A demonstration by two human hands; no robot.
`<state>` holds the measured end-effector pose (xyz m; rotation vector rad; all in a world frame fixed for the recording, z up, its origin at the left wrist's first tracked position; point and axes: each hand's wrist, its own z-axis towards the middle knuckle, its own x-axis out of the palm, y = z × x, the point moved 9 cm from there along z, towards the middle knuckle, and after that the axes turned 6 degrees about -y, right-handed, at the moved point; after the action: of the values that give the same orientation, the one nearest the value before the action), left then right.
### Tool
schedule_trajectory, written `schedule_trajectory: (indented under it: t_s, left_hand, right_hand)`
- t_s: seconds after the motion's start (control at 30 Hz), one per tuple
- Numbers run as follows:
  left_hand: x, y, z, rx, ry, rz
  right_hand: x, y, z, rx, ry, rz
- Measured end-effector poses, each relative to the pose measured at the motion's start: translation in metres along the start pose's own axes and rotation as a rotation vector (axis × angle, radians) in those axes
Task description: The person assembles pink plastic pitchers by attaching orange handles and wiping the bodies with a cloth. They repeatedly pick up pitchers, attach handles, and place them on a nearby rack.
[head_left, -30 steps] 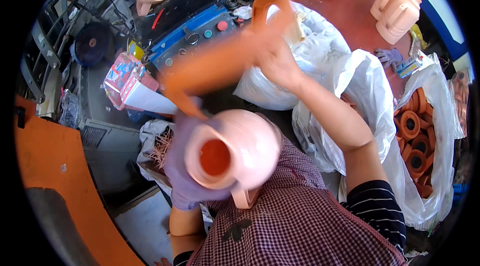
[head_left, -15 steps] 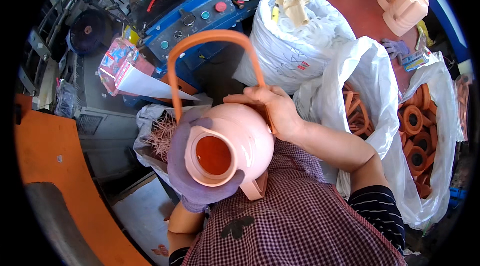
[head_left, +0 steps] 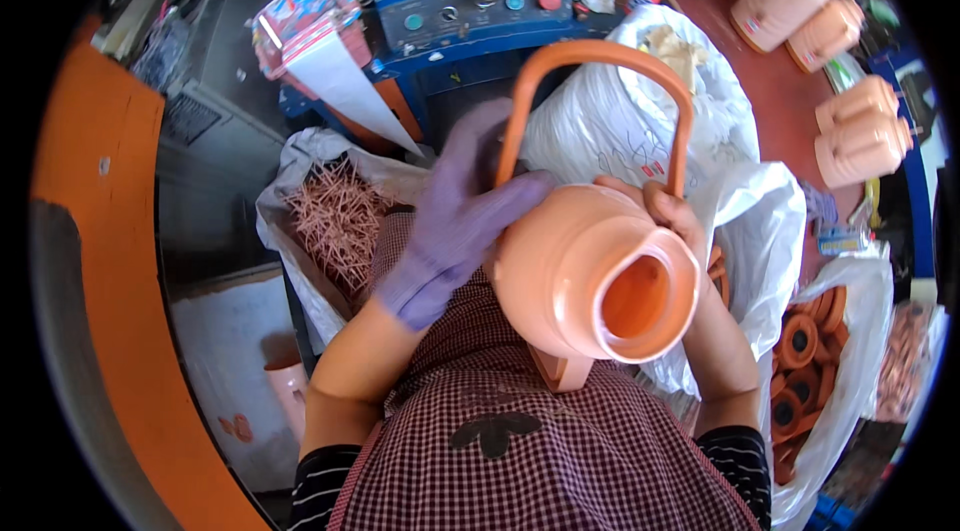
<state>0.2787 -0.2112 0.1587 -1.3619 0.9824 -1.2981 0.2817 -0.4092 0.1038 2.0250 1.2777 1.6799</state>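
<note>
A glossy pink plastic jug [head_left: 552,266] is held tilted in front of my apron, its round mouth facing down and to the right. An arched orange-brown carrying handle [head_left: 603,52] rises from its far side, and a small side handle [head_left: 562,371] juts out at its near edge. My left hand [head_left: 455,206], in a purple knit glove, closes around the left end of the arched handle, thumb along the jug's wall. Bare, my right hand [head_left: 672,211] grips the arch's right end beside the jug's neck. Some of its fingers are hidden behind the jug.
A bag of thin pink plastic scraps [head_left: 335,226] sits at left. White sacks [head_left: 610,126] stand ahead and right, one with orange-brown rings [head_left: 800,341]. Behind is a blue control panel [head_left: 470,6] with buttons. More pink jugs [head_left: 780,1] stand on a red table [head_left: 700,21].
The jug has moved right, its mouth swinging from left to right. My left hand has gone from cupping the mouth to the handle's left end; my right hand stays at its right end.
</note>
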Motion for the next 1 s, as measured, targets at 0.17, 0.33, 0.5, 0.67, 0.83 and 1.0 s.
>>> schedule_trajectory:
  t_s: [0.17,0.33,0.5,0.67,0.83,1.0]
  left_hand:
    - [0.002,0.055,-0.001,-0.132,0.124,-0.653]
    - [0.001,0.04,0.001,-0.328,0.044,-0.29]
    - [0.004,0.053,-0.002,-0.343,0.143,-0.447]
    - [0.003,0.044,-0.005,-0.224,0.227,-0.346]
    - [-0.003,0.059,-0.013,-0.198,0.151,-0.482]
    - [-0.017,0.05,-0.005,-0.138,-0.066,-0.234]
  right_hand:
    - [-0.027,-0.004,-0.007,0.058,-0.168,0.043]
    - [-0.012,-0.006,0.0,0.086,-0.115,0.012]
    - [-0.006,-0.006,0.005,0.019,-0.043,-0.024]
    - [0.002,-0.008,0.004,0.025,-0.053,-0.046]
    - [0.011,-0.023,0.007,0.181,-0.13,-0.144]
    - [-0.003,-0.006,0.016,0.112,-0.059,-0.213]
